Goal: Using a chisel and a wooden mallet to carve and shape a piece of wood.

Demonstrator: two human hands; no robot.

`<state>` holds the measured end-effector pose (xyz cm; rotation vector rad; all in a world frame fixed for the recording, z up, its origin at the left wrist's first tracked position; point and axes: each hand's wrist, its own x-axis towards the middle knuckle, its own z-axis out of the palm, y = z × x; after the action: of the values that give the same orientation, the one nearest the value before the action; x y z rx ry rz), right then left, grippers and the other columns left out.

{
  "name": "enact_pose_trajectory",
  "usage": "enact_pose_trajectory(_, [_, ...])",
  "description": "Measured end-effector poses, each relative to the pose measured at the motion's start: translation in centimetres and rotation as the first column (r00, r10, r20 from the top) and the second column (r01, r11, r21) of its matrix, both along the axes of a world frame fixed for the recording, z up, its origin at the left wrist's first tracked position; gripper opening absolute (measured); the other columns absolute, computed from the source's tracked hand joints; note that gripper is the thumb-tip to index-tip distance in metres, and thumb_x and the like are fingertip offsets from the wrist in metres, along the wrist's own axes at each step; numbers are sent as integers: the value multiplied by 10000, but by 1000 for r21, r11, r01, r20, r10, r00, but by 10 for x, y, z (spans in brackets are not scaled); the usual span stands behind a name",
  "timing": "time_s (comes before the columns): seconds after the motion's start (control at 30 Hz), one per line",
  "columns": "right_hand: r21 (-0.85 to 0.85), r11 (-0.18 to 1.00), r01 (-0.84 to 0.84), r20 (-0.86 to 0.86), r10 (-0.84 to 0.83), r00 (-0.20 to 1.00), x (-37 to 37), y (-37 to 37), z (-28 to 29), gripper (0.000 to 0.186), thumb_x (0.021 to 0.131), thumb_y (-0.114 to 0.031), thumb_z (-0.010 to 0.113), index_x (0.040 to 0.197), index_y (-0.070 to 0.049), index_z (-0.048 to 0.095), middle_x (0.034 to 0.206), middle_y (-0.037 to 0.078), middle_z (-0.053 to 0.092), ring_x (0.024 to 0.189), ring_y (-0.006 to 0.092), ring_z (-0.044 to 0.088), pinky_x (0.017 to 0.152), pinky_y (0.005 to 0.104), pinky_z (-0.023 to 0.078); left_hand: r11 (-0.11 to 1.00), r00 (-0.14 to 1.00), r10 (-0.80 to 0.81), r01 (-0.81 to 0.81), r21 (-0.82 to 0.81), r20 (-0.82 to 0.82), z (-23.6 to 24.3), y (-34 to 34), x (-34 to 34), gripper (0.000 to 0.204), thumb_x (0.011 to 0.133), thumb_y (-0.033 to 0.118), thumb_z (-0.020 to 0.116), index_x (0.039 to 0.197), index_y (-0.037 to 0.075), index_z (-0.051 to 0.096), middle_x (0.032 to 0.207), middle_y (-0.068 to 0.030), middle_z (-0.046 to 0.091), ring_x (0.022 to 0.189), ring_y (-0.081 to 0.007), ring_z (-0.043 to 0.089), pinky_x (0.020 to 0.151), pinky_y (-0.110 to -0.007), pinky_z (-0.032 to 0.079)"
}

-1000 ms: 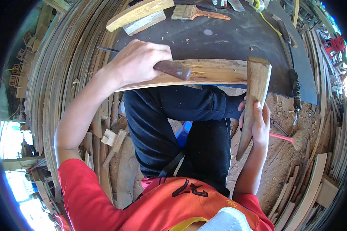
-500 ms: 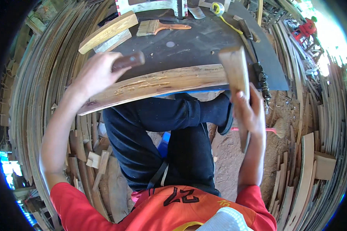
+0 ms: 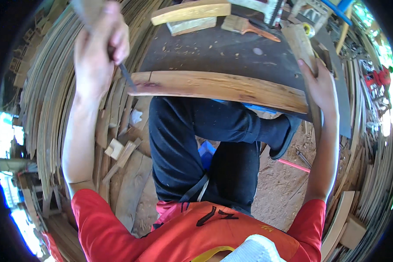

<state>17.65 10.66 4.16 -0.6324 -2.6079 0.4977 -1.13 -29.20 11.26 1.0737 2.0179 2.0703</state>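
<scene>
Head view: the plank [image 3: 214, 85] lies along the near edge of the desk [image 3: 192, 53], just above the person's bent leg [image 3: 196, 114], its long axis running left to right and dipping slightly rightward. Beyond its left end, the left hand [image 3: 98, 56] is closed around a chisel-like tool [image 3: 125, 74], whose thin blade slants down to that end; whether the tip touches cannot be told. Right hand [image 3: 324, 89], nearer the plank, grips a wooden mallet [image 3: 300, 43], which crosses in front of the right end.
</scene>
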Motion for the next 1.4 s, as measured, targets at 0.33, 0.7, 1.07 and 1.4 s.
enact_pose_trajectory(0.33, [-869, 358, -342, -366, 0, 931, 33, -82, -22, 603, 999, -508, 558, 1116, 83, 593, 817, 115, 629, 570, 162, 604, 442, 292, 481, 652, 946, 44, -270, 708, 320, -82, 38, 12, 337, 999, 426, 546, 820, 147, 484, 638, 44, 360, 524, -94, 295, 455, -265, 249])
enact_pose_trajectory(0.7, [-821, 549, -155, -210, -38, 977, 92, -88, -56, 620, 952, -480, 642, 1263, 55, 599, 894, 90, 662, 687, 117, 601, 546, 265, 483, 675, 966, 80, -235, 700, 248, -87, 68, 23, 367, 1046, 449, 515, 854, 137, 502, 677, 38, 374, 580, -96, 314, 518, -255, 264])
enact_pose_trajectory(1.07, [-766, 617, -179, -219, 11, 976, 80, -84, -76, 554, 978, -351, 657, 1328, 73, 582, 1139, 146, 680, 1066, 169, 588, 946, 305, 451, 910, 872, 126, 88, 405, -473, -83, 32, 9, 272, 1028, 329, 590, 1025, 62, 539, 918, -167, 641, 750, -274, 685, 671, -446, 608])
enact_pose_trajectory(1.4, [-749, 645, -153, -163, 45, 986, 77, -81, -72, 537, 991, -396, 639, 1258, 70, 619, 976, 113, 680, 917, 133, 587, 807, 292, 481, 781, 977, -185, 81, 619, 106, -62, 69, 25, 366, 1092, 398, 466, 811, 166, 499, 567, 75, 311, 443, -32, 243, 392, -205, 209])
